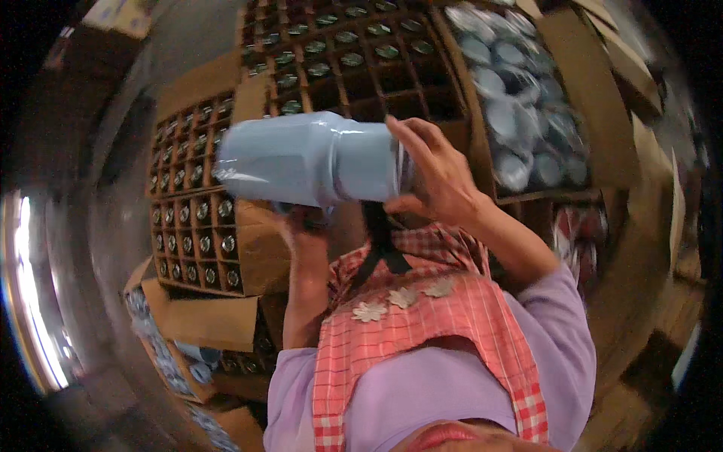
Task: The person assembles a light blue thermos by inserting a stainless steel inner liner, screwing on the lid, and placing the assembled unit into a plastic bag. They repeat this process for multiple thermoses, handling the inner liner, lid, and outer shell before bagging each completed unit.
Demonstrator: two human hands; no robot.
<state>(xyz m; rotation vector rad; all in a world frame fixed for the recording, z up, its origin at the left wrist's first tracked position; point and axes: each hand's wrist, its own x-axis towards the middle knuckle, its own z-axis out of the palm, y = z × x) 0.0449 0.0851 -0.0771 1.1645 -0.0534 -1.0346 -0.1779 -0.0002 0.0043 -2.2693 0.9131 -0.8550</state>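
A light blue tumbler (279, 154) lies on its side in the air before me, its wide end to the left and its narrower end to the right. My right hand (440, 169) grips the narrow end, thumb and fingers spread round it. Underneath the wider body, my left hand (296, 224) holds the tumbler near what looks like its handle. Most of the left fingers are hidden behind the tumbler.
Behind the tumbler stands a large divided carton (361, 90) with rows of shiny round-topped items. A similar divided carton (194, 203) is at left. An open box (527, 113) of plastic-wrapped pale blue cylinders stands at right. More open cartons (207, 320) sit lower left.
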